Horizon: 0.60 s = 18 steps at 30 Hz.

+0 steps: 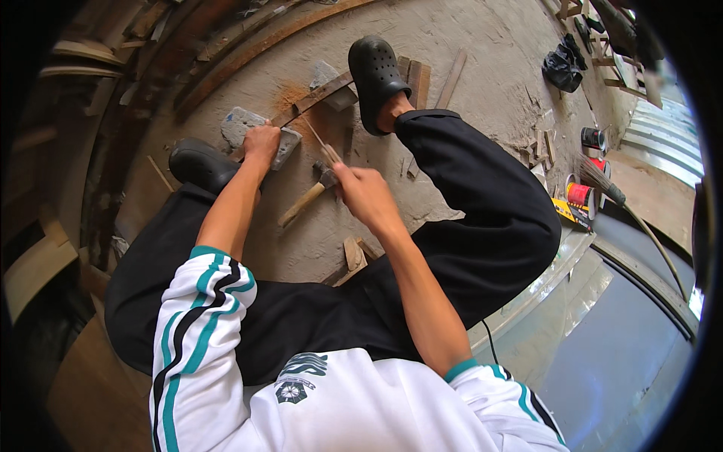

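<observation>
A narrow strip of wood (322, 93) lies across two grey blocks, the nearer block (239, 123) by my left shoe and the farther block (343, 96) by my right shoe. My left hand (261, 143) is closed on the strip's near end. My right shoe (374, 79) rests at its far end. In my right hand (367, 194) is a thin-bladed hand tool (316, 135) with a light handle, its tip close to the strip's middle; its exact kind is unclear. Beneath that hand a hammer (303, 203) with a wooden handle lies on the floor.
Orange sawdust (290, 96) is scattered beside the strip. Wood offcuts (416, 81) lie near my right shoe, and others (354, 252) between my legs. Long boards (226, 64) line the left. Paint cans (580, 194), a broom (602, 181) and a black bag (564, 64) stand at right.
</observation>
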### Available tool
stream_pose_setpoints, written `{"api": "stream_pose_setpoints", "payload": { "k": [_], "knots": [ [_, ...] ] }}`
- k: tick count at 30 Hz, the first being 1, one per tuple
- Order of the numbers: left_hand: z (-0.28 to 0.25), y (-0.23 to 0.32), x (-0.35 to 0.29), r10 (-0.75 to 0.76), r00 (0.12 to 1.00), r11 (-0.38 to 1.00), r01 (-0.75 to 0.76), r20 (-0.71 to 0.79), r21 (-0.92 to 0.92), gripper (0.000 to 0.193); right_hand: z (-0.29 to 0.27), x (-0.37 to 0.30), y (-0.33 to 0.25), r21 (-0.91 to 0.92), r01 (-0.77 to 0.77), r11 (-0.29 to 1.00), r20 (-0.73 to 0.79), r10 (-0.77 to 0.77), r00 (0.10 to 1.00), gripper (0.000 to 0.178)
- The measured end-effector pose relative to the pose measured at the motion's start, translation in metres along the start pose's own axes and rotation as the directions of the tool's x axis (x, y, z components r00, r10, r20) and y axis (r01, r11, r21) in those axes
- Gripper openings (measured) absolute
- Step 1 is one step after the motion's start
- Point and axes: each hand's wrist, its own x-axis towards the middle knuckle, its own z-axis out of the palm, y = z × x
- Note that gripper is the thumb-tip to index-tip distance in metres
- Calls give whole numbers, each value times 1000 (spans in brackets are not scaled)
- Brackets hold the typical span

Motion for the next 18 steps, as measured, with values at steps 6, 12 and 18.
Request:
{"api": "stream_pose_setpoints", "payload": {
  "k": [6,12,18],
  "knots": [
    [-24,16,-8,-78,992,991,88,99,-102,33,-16,-37,-2,142,-21,990,-25,24,999,63],
    [17,14,-9,-110,994,993,109,22,41,54,-20,-28,-55,57,-39,998,-65,43,997,66],
    [15,23,-16,-170,985,978,172,24,-118,76,-29,-34,-44,-144,116,983,-49,-124,991,64]
  ]
}}
